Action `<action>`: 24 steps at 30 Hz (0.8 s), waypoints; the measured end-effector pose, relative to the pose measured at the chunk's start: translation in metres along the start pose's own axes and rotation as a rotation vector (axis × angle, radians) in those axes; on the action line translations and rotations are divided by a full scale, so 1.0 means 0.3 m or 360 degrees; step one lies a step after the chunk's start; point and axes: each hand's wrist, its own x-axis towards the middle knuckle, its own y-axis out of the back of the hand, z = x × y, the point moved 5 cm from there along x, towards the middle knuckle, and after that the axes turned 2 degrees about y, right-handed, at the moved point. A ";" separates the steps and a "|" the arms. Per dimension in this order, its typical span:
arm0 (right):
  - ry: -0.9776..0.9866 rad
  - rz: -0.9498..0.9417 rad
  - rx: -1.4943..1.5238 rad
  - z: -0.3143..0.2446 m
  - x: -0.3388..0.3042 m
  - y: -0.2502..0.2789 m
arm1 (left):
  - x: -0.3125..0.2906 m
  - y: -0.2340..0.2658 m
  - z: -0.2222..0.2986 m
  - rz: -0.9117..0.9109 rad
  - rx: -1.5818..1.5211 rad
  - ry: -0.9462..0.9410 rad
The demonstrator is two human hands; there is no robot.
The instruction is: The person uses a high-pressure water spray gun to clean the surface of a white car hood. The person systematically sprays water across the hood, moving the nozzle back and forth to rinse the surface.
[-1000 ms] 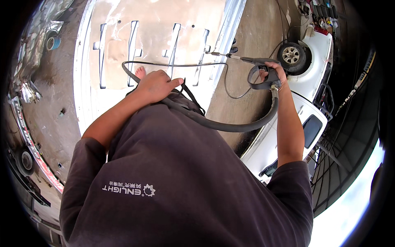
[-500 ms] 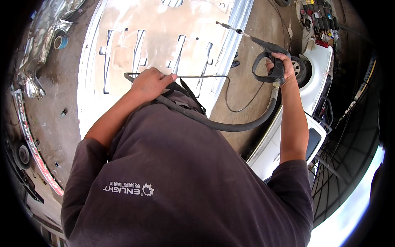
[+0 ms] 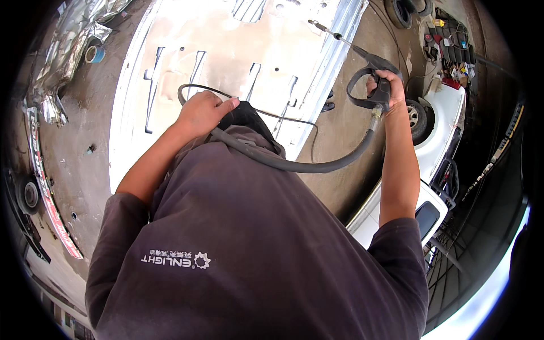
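My right hand [image 3: 391, 86] is wrapped round the grip of a black pressure-washer gun [image 3: 371, 60], raised at the right. Its thin lance points to the far left, over the edge of a large white metal panel [image 3: 224, 67] with long slots and a beige, wet-looking surface. From the gun's base a thick black hose [image 3: 306, 167] curves down and back across my front to my left hand [image 3: 205, 115]. That hand is closed round the hose near my waist, thumb pointing right; its fingertips are hidden. A thinner black line [image 3: 283, 118] loops out beyond it.
To the right stands a white vehicle [image 3: 439, 124] with a wheel showing. Tyres [image 3: 398, 14] and a pile of mixed items [image 3: 450, 42] lie farther off. Crumpled silvery sheeting [image 3: 68, 56] and a roll of tape [image 3: 95, 54] rest on the floor at the left.
The view has shifted slightly, so the panel and vehicle sit lower and farther right. Both hands keep their holds; the gun's lance tip appears slightly farther right.
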 end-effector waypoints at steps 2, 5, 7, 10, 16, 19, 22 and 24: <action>0.0011 0.0075 -0.0011 -0.042 0.035 0.018 | 0.038 -0.007 0.026 0.0080 -0.0021 -0.0002; 0.0001 0.0142 -0.0074 -0.116 0.083 0.022 | 0.085 -0.018 0.083 0.0066 -0.0072 0.0060; 0.0009 0.0204 -0.0134 -0.182 0.128 0.041 | 0.111 -0.035 0.128 0.0041 -0.0124 0.0113; -0.0049 0.0180 -0.0150 -0.257 0.194 0.047 | 0.153 -0.049 0.171 0.0047 -0.0181 0.0196; -0.0051 0.0039 -0.0137 -0.338 0.351 0.132 | 0.224 -0.042 0.200 0.0131 -0.0197 0.0261; -0.0030 0.0013 -0.0212 -0.368 0.402 0.102 | 0.244 -0.050 0.231 0.0155 -0.0201 0.0309; -0.0048 0.0021 -0.0405 -0.410 0.438 0.065 | 0.264 -0.076 0.292 0.0116 -0.0059 0.0328; -0.0132 0.0080 -0.0563 -0.450 0.456 0.046 | 0.310 -0.138 0.320 0.0119 -0.0008 0.0225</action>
